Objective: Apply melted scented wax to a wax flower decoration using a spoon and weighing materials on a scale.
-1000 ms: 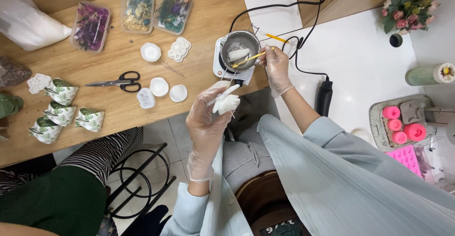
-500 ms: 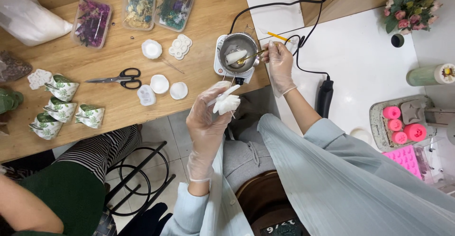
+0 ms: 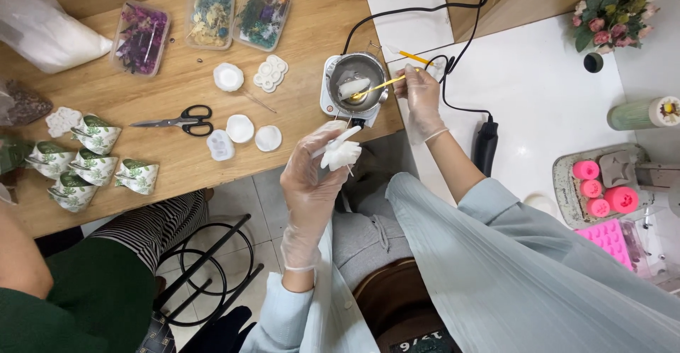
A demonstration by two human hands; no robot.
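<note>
My right hand [image 3: 421, 101], in a clear glove, grips a thin yellow stick [image 3: 374, 88] whose tip rests in a small metal melting pot [image 3: 356, 85] holding a pale lump. The pot sits on a white electric base at the wooden table's front edge. My left hand [image 3: 312, 176], also gloved, pinches a white flower-shaped wax piece [image 3: 340, 151] in front of the table edge, just below the pot.
Scissors [image 3: 176, 120], white round moulds [image 3: 240, 127] and several leaf-print packets [image 3: 92, 158] lie on the wooden table [image 3: 177, 169]. Three tubs of dried flowers [image 3: 202, 16] stand at the back. A black cable [image 3: 453, 76] crosses the white counter. Pink moulds [image 3: 602, 190] sit right. Another person sits lower left.
My right hand has shifted slightly and moved the stick within the pot. My left hand keeps the white piece in about the same place. The other person's arm came into view at lower left.
</note>
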